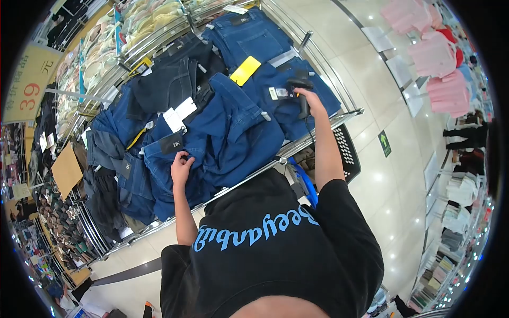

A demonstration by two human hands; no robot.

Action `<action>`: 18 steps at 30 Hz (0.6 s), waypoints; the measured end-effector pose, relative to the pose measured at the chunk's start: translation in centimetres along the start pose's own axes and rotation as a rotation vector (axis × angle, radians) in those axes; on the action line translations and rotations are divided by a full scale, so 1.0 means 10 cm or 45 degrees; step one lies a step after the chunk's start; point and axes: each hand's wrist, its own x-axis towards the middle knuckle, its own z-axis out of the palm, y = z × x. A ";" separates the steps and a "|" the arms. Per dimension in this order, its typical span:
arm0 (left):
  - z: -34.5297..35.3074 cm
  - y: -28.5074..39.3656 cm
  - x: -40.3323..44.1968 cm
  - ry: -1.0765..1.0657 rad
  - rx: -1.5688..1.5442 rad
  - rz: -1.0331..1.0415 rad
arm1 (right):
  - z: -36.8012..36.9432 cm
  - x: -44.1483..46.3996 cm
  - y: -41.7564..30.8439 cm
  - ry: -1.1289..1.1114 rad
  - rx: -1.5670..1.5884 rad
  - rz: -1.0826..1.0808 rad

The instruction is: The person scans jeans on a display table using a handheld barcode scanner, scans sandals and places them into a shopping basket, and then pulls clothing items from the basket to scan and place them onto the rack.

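My right hand [312,102] is wrapped round a black handheld scanner [304,108], held over folded blue jeans at the right end of the rack. Just left of the scanner lies a white label [280,93] on the dark denim. With fingers closed, my left hand [182,165] pinches the waistband of a pair of blue jeans [159,153], beside its dark patch [171,143]. White paper tags [180,114] stand above that patch. A yellow tag [245,71] rests on the jeans between and beyond my hands.
A metal rail [244,177] edges the rack in front of my body. Beneath its right corner is a black perforated basket [347,153]. Light garments [148,21] fill the far bin. A yellow price sign [29,85] stands at left, and pink clothes [448,95] hang at right.
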 end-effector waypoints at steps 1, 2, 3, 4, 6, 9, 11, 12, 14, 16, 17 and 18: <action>0.01 -0.01 -0.01 0.013 -0.001 0.013 | 0.03 0.02 -0.03 -0.015 -0.032 0.006; 0.02 -0.01 -0.01 0.025 -0.004 0.029 | 0.05 0.06 -0.11 -0.027 -0.065 0.010; 0.03 0.01 -0.03 0.032 -0.012 0.021 | 0.07 0.07 -0.17 -0.037 -0.098 0.013; 0.03 0.04 -0.04 0.039 -0.022 0.016 | 0.15 0.01 -0.25 -0.063 -0.118 -0.118; 0.05 0.07 -0.05 0.048 -0.026 0.016 | 0.52 -0.25 -0.45 -0.111 -0.157 -0.380; 0.05 0.02 -0.02 0.034 -0.028 0.026 | 1.08 -1.05 -0.63 -0.427 -0.324 -0.696; 0.05 -0.01 -0.01 0.004 -0.082 0.010 | 1.38 -1.49 -0.54 -0.583 -0.514 -0.777; 0.06 -0.02 -0.01 -0.002 -0.068 0.020 | 1.49 -1.61 -0.46 -0.667 -0.621 -0.808; 0.05 -0.03 0.00 -0.005 -0.040 0.039 | 1.64 -1.77 -0.26 -0.785 -0.792 -0.833; 0.05 -0.05 -0.02 0.034 0.034 0.071 | 1.70 -1.90 -0.13 -0.785 -0.795 -0.979; 0.07 -0.05 -0.02 0.050 0.071 0.091 | 1.70 -1.95 -0.09 -0.792 -0.812 -0.920; 0.10 -0.04 -0.04 0.131 0.107 0.114 | 1.68 -2.00 -0.11 -0.762 -0.768 -0.954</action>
